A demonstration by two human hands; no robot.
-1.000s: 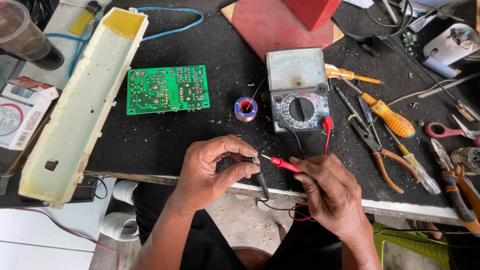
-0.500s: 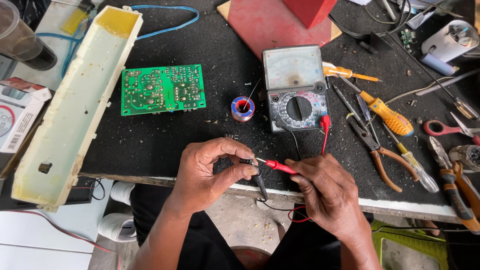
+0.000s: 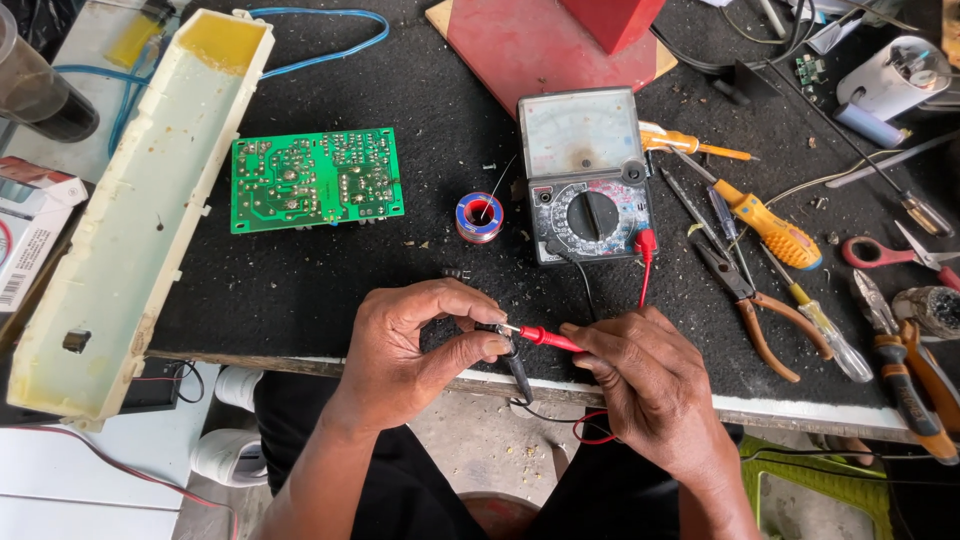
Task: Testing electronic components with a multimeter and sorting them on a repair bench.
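My left hand (image 3: 420,345) pinches a small dark component (image 3: 497,333) at the near edge of the black work mat (image 3: 300,290). My right hand (image 3: 645,385) holds a red test probe (image 3: 545,337) with its tip against that component. A black probe (image 3: 520,378) hangs just below the left fingers. Red and black leads run up to an analog multimeter (image 3: 585,175) standing beyond the hands. A green circuit board (image 3: 315,180) lies to the left, and a small solder spool (image 3: 479,217) sits beside the meter.
A long cream plastic housing (image 3: 140,210) lies along the left. Screwdrivers (image 3: 765,225), pliers (image 3: 745,300), and red-handled scissors (image 3: 885,252) crowd the right side. A red board (image 3: 540,45) rests at the back. A dark cup (image 3: 40,95) stands far left.
The hands stay close together at the mat's edge; the red probe tip remains on the pinched component. The view has shifted slightly.
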